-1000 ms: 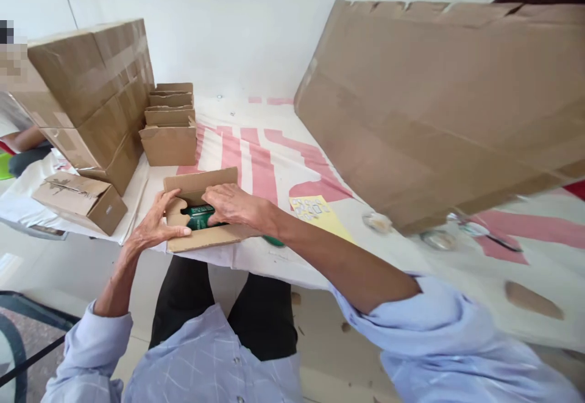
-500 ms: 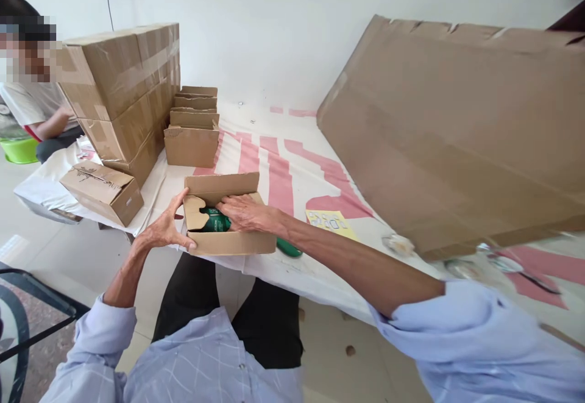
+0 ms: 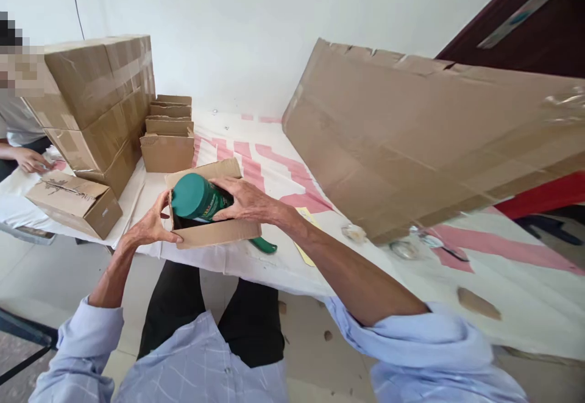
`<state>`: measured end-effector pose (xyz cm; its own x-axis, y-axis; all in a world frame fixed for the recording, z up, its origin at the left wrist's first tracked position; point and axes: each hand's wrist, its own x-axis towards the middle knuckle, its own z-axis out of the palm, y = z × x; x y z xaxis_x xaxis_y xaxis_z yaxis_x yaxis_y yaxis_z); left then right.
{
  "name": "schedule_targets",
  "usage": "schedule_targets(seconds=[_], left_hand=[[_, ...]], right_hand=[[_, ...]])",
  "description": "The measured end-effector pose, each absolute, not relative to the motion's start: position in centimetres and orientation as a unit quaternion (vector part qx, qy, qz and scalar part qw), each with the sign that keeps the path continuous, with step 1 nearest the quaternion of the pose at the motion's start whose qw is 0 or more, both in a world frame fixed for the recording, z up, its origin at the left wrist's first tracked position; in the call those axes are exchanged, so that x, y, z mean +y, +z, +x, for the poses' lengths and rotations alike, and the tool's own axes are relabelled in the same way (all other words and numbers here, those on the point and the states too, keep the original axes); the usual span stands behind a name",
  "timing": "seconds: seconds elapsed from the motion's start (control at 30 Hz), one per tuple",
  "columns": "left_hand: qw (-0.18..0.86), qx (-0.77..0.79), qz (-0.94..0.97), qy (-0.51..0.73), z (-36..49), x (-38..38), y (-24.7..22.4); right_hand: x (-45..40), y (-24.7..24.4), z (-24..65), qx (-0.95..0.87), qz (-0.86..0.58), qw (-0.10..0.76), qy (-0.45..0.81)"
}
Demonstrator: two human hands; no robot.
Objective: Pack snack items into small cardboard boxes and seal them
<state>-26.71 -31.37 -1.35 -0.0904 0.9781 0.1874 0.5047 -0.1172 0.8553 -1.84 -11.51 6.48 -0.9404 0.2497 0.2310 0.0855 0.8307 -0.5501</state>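
Observation:
A small cardboard box [image 3: 219, 236] with its top flap up stands at the table's near edge. My left hand [image 3: 153, 223] grips its left end, thumb on the front wall and fingers round the far side. Tilted out of the box is a green canister [image 3: 196, 197] with a round lid facing up and to the left. My right hand [image 3: 244, 200] is wrapped round the canister's right part, thumb in front and fingers behind. The canister's lower part is hidden inside the box. A green curved object [image 3: 264, 245] lies just right of the box, partly covered by it.
Taped cartons [image 3: 91, 86] are stacked at the left, with a closed box [image 3: 75, 202] before them. Several open boxes [image 3: 167, 153] stand behind mine. A large cardboard sheet [image 3: 411, 141] leans at the right. Tape rolls [image 3: 402, 249] lie near it. Another person's hand [image 3: 34, 160] shows far left.
The green canister has come up out of the box and tilted, its lid now showing. My right hand has shifted from inside the box to around the canister. The view has turned right.

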Motion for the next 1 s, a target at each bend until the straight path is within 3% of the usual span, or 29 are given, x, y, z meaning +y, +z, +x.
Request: schedule_targets(seconds=[0.2, 0.53, 0.67, 0.83, 1.0], left_hand=[[0.241, 0.604, 0.662, 0.372, -27.4, -30.0, 0.0], [0.037, 0.505, 0.768, 0.392, -24.1, -28.0, 12.5], [-0.023, 0.520, 0.698, 0.491, -22.9, -27.7, 13.2], [0.053, 0.476, 0.529, 0.701, -23.6, -26.2, 12.6], [0.180, 0.434, 0.430, 0.771, -24.4, -23.4, 12.8]], right_hand=[[-10.8, 9.1, -0.2, -0.857, -0.064, 0.244, 0.449], [-11.7, 12.0, -0.5, -0.855, -0.035, 0.200, 0.478], [-12.1, 11.3, -0.1, -0.822, -0.052, 0.286, 0.490], [-12.7, 10.7, -0.9, -0.760, -0.057, 0.429, 0.486], [-12.4, 10.9, -3.9, -0.731, -0.089, 0.496, 0.459]])
